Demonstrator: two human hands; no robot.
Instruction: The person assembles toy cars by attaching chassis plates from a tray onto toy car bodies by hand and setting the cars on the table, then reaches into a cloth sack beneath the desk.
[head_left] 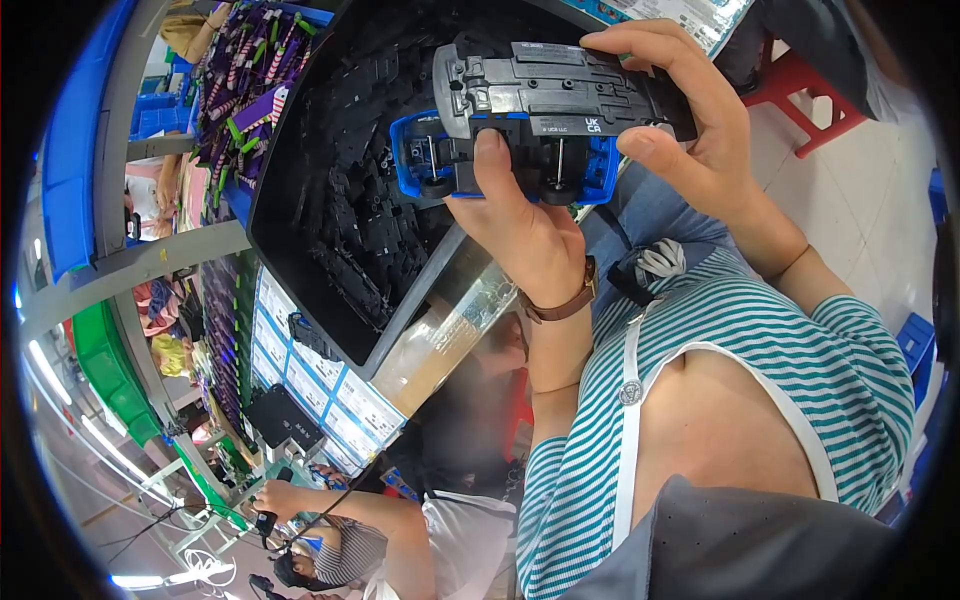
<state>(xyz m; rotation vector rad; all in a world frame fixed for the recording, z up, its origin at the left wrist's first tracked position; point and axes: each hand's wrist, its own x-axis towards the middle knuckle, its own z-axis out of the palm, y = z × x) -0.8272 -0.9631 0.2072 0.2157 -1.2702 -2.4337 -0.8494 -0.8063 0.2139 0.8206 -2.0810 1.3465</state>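
Note:
My left hand (pixel 525 225), with a brown strap at its wrist, grips a blue toy car body (pixel 603 160). The body lies underside up and shows black wheels and metal axles. My left thumb presses on its dark middle, at the lower edge of a dark grey chassis plate (pixel 545 82). My right hand (pixel 700 130) holds this long plate at its right end, with fingers along the upper edge and the thumb at the lower edge. The plate partly covers the car body. Both pieces are held above a black bin (pixel 300 235).
Loose black plastic parts (pixel 375 225) fill the bin. Beyond it on the left lies a heap of purple striped pieces (pixel 235 110). Printed sheets (pixel 320 385) cover a surface below the bin. A co-worker's hand (pixel 280 500) holds a black tool. A red stool (pixel 800 100) stands at the right.

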